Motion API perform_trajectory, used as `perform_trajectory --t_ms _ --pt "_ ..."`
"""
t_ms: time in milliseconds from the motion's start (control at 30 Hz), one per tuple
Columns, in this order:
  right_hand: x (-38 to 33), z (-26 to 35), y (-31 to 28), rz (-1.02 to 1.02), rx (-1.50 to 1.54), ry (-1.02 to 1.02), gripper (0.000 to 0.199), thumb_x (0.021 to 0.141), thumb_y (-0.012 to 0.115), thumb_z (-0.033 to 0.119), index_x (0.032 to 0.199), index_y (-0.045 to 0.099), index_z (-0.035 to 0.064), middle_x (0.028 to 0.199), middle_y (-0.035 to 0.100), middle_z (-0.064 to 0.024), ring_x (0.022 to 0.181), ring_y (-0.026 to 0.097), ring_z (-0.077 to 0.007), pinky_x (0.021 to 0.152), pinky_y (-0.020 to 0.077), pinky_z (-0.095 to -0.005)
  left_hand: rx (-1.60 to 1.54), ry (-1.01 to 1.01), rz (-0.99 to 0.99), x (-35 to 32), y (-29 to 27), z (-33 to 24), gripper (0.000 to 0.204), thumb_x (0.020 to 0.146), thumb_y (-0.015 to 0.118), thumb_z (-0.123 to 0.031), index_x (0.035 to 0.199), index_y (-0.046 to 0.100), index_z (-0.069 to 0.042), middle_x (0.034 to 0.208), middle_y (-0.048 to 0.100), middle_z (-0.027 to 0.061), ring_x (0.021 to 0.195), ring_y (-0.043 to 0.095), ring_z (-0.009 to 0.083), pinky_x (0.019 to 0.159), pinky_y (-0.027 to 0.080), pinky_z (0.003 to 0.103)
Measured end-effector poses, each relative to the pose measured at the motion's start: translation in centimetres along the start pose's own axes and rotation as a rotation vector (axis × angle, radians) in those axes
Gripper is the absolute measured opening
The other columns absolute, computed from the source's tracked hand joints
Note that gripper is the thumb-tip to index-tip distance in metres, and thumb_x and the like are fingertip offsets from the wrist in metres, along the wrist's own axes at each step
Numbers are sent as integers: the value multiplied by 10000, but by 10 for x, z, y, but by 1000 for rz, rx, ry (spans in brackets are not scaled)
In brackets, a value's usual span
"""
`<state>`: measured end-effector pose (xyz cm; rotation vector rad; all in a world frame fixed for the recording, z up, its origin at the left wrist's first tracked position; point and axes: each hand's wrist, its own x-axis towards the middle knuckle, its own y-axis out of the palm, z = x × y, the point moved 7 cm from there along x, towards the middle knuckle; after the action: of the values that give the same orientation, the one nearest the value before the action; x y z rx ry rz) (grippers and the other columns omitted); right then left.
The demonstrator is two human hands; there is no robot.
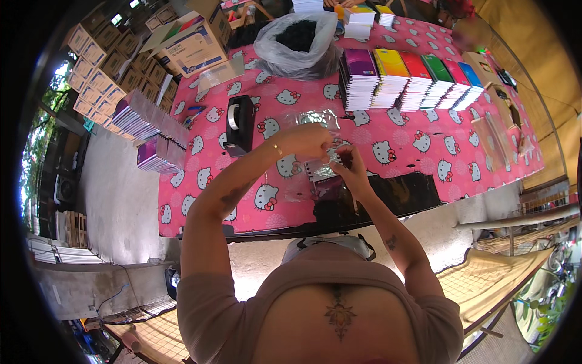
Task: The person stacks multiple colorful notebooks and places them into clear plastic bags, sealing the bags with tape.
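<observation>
In front of me lies a spiral-bound notebook (pixel 323 184) with a dark purple patch on its cover, partly hidden by my hands. Shiny clear plastic wrap (pixel 315 118) spreads around and beyond it on the table. My left hand (pixel 306 141) reaches across from the left, its fingers closed on the clear plastic over the notebook's far end. Close against it, my right hand (pixel 350 167) pinches the plastic at the notebook's right side. Exactly what lies between the fingertips is small and glary. A black tape dispenser (pixel 240 126) with a pale roll stands left of my hands.
Stacks of colored spiral notebooks (pixel 403 82) line the right back. Beyond my hands sits a plastic bag (pixel 297 45) of black material. An open carton (pixel 193 45) and bundled notebooks (pixel 159 153) are at left; clear sleeves (pixel 490 141) lie right. Another person's hand (pixel 342 3) shows across the table.
</observation>
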<state>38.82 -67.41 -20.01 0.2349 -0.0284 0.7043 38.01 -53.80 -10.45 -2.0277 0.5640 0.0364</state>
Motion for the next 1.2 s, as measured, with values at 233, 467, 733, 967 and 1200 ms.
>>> perform_trajectory --t_ms 233,467,733,967,1200 --pt "0 -8 6 63 123 -1 404 950 637 95 1320 475 70 1115 523 -18 980 504 -81 870 449 -265 -729 -200 -2 5 94 119 343 946 660 -392 914 627 -53 764 573 -12 674 530 71 581 412 260" --pt "-28 -54 -8 60 70 56 731 1032 442 521 1585 226 94 1563 340 -118 1404 371 -220 1135 292 -361 -1004 -154 -902 -86 174 46 730 811 779 -21 1441 410 -20 1354 523 127 1138 612 244 895 550 343" --pt "-25 50 49 175 -119 -135 532 1029 510 267 1484 374 28 1476 426 -114 1376 398 -242 1129 294 -371 -528 -264 -1624 -317 65 48 563 751 826 -77 1217 517 -15 1062 634 119 1008 637 235 832 545 363" --pt "-42 7 7 -77 -160 60 331 985 587 131 1303 561 45 1245 594 -61 1141 561 -168 978 426 -317 -861 -940 -2160 -541 26 272 888 793 825 -465 1302 453 160 947 647 183 758 689 230 641 607 362" --pt "-77 -16 -58 -272 -260 103 319 971 626 130 1266 571 21 1207 599 -59 1079 578 -150 924 458 -280 -1283 -264 -2077 -501 3 351 646 846 666 -658 1100 695 -66 1072 711 89 873 691 164 777 566 398"
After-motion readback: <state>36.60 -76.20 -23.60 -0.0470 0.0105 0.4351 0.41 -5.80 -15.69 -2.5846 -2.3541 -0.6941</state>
